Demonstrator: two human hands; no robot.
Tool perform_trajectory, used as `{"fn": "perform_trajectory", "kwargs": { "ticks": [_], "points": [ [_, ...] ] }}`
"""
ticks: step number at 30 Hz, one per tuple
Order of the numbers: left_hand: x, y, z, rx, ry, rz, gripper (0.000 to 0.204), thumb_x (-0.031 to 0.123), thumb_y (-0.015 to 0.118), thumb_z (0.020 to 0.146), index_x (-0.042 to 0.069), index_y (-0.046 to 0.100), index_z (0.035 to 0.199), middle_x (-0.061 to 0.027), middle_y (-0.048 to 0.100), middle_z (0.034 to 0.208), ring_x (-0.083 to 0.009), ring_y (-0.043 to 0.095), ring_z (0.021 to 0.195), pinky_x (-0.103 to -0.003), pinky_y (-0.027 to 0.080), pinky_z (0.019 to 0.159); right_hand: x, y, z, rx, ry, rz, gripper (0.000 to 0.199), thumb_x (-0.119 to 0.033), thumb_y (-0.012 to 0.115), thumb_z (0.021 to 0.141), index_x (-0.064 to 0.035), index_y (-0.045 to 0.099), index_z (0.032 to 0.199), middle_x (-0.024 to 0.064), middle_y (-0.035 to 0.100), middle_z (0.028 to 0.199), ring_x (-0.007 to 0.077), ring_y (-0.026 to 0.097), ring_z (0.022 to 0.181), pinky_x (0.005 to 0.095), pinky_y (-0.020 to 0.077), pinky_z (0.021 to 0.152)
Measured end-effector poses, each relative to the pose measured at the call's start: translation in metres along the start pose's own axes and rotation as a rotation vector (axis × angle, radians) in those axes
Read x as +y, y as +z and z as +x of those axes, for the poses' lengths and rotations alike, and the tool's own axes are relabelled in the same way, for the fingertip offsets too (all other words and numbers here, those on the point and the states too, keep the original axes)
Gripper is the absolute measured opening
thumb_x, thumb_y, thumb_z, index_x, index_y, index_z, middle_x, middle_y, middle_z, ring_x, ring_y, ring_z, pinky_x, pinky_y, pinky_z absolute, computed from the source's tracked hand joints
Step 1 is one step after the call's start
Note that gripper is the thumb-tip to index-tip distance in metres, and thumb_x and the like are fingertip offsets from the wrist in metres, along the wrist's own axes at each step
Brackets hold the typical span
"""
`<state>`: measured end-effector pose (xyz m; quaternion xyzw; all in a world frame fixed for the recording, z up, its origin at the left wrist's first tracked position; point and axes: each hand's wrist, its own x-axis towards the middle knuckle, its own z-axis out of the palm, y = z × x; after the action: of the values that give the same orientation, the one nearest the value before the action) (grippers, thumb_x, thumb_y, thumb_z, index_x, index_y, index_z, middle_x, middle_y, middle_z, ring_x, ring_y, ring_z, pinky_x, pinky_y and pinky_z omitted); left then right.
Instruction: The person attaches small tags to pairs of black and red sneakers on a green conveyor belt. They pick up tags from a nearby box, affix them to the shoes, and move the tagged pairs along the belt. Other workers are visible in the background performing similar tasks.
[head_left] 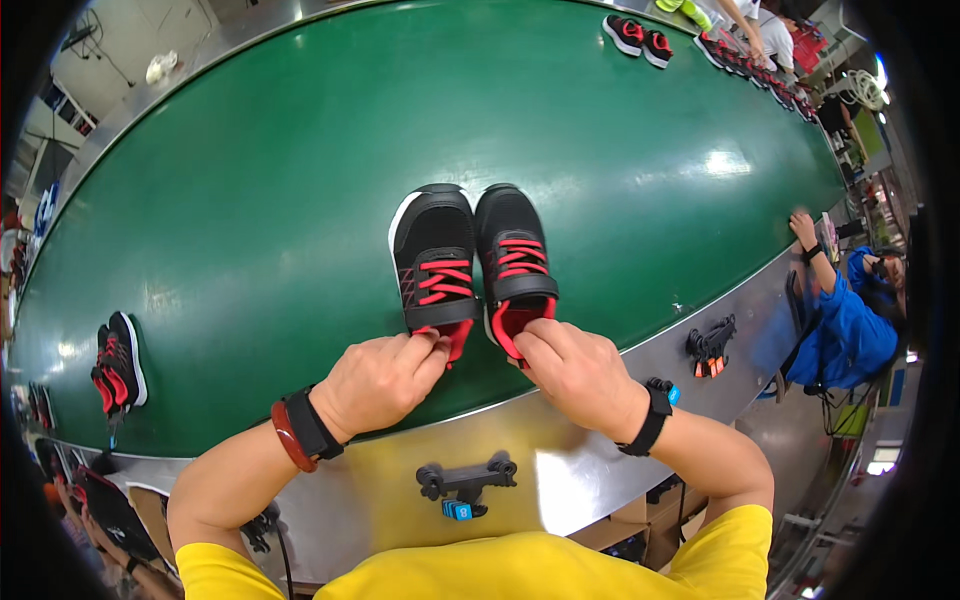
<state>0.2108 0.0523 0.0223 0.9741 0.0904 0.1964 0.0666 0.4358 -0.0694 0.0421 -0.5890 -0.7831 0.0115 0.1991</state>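
Note:
Two black sneakers with red laces and red lining stand side by side on the green surface, toes pointing away from me. My left hand (385, 383) is closed on the heel opening of the left sneaker (436, 245). With bent fingers, my right hand (575, 372) pinches the heel collar of the right sneaker (513, 235). A black strap crosses each shoe below the laces. The fingertips are partly hidden inside the shoe openings.
The green belt (270, 200) has a metal edge (400, 500) with a black device (467, 482) on it. Another sneaker pair (118, 362) lies left; a pair (637, 41) and a row of shoes (755, 72) are far right. A person in blue (850, 330) sits right.

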Motion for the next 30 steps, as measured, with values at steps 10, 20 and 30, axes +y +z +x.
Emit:
{"fn": "perform_trajectory", "kwargs": {
  "ticks": [10,20,30],
  "points": [
    [0.018,-0.015,-0.034,0.034,0.035,-0.098,0.029,0.007,0.065,0.074,-0.002,0.065,0.102,-0.009,0.06,0.099,-0.0155,0.059,0.066,-0.027,0.051,0.055,-0.026,0.0,-0.017,-0.016,-0.063,-0.069,0.031,-0.01,0.062,0.07,-0.0021,0.061,0.1,0.0068,0.059,0.095,0.0175,0.054,0.067,0.0271,0.049,0.057],
    [0.006,0.011,-0.038,-0.111,-0.451,-0.207,0.034,-0.004,0.063,0.079,0.004,0.057,0.112,-0.0128,0.059,0.112,-0.0361,0.063,0.092,-0.041,0.054,0.072,-0.023,0.04,0.016,-0.169,0.18,0.186,0.051,-0.005,0.067,0.076,-0.0005,0.049,0.123,0.0152,0.054,0.113,0.0323,0.06,0.085,0.0418,0.0528,0.073],
    [0.053,-0.021,-0.051,-0.113,-0.34,-0.324,0.045,-0.002,0.067,0.074,0.005,0.06,0.118,-0.0146,0.059,0.111,-0.0346,0.06,0.096,-0.042,0.051,0.078,-0.044,-0.037,-0.026,-0.207,0.269,0.371,0.043,-0.003,0.073,0.078,-0.0038,0.061,0.119,0.0144,0.059,0.122,0.0333,0.061,0.105,0.0389,0.0511,0.086]
  ]
}}
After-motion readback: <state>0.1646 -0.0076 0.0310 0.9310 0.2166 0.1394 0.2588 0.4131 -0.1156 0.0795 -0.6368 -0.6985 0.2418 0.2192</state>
